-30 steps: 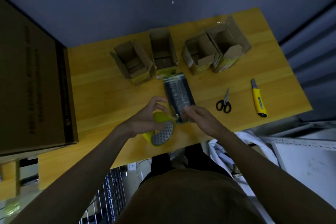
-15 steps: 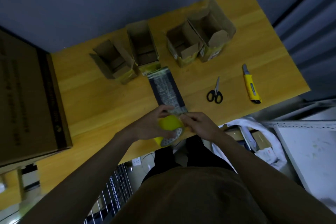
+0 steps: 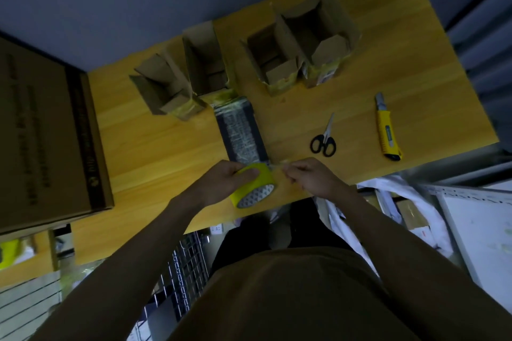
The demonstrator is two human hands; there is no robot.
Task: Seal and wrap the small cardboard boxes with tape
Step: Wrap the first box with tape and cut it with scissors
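A yellow roll of tape (image 3: 253, 184) sits near the front edge of the wooden table (image 3: 155, 152), and my left hand (image 3: 221, 184) grips it. Just to its right, my right hand (image 3: 310, 177) pinches the loose clear end of tape (image 3: 277, 167) drawn from the roll. A dark, tape-wrapped flat box (image 3: 241, 130) lies on the table just beyond both hands. Several open small cardboard boxes stand in a row at the back, such as the leftmost (image 3: 166, 91) and the rightmost (image 3: 321, 41).
Black-handled scissors (image 3: 323, 138) and a yellow utility knife (image 3: 386, 130) lie on the table's right side. A large brown carton (image 3: 47, 130) occupies the left. Beyond the right edge are a white shelf frame (image 3: 471, 216) and bags; a wire rack (image 3: 182, 271) is below.
My right hand has drawn apart from the roll, pulling a short strip of tape out to the right. The roll stays in my left hand near the wrapped box's near end.
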